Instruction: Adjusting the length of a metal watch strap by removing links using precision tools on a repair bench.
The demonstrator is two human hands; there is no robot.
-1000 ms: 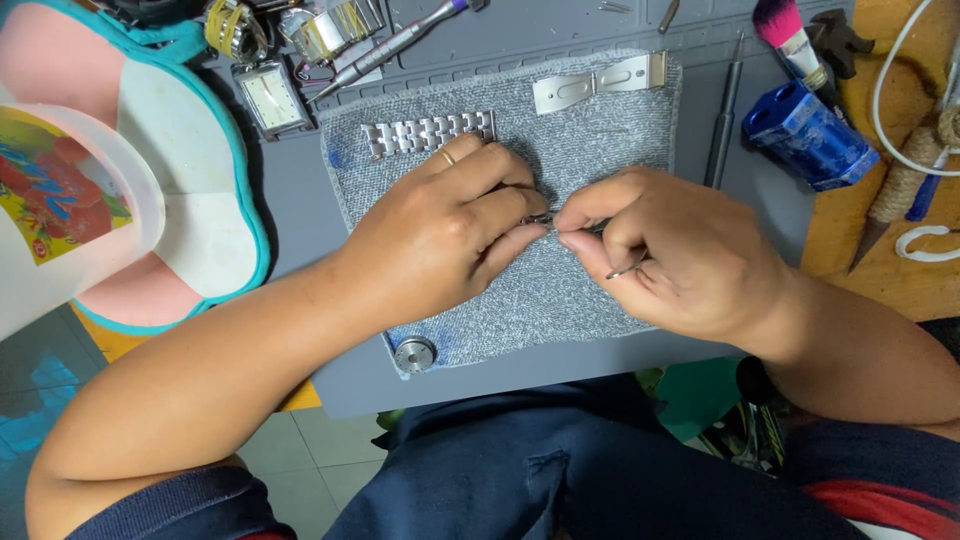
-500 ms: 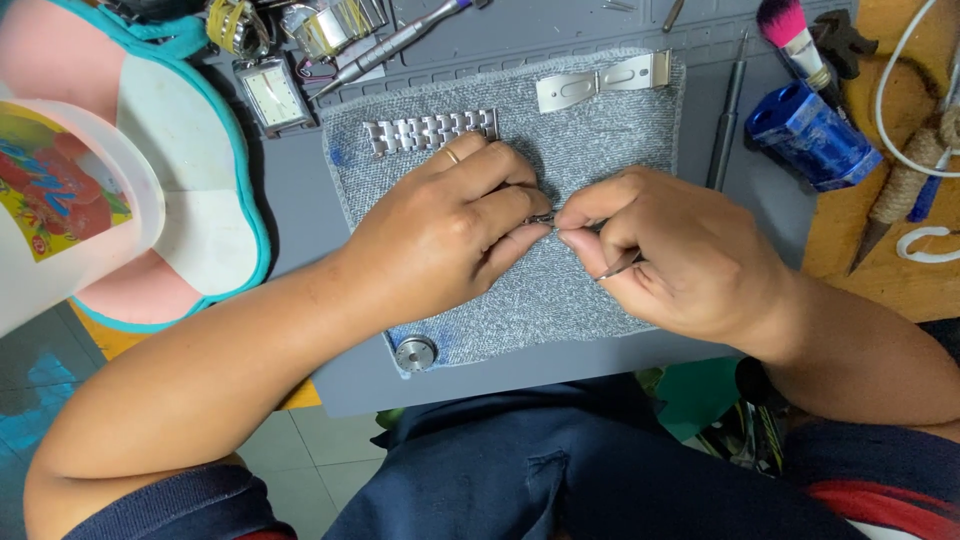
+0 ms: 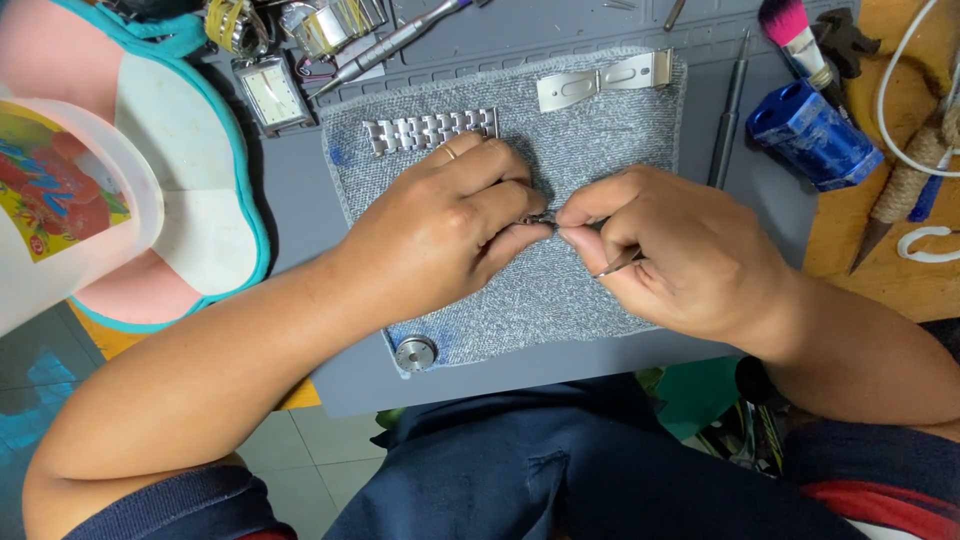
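Steel link [image 3: 540, 217] | L hand [image 3: 440, 235] + R hand [image 3: 680, 255] pinch | blue box [image 3: 812, 135] R

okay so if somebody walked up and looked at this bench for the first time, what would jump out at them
Probably the two hands meeting over the middle of the grey cloth mat: the left hand and the right hand pinch a tiny metal part between their fingertips, and the right hand also holds a thin metal tool. Just above them lie a steel watch bracelet section and a clasp, with a blue container at right.
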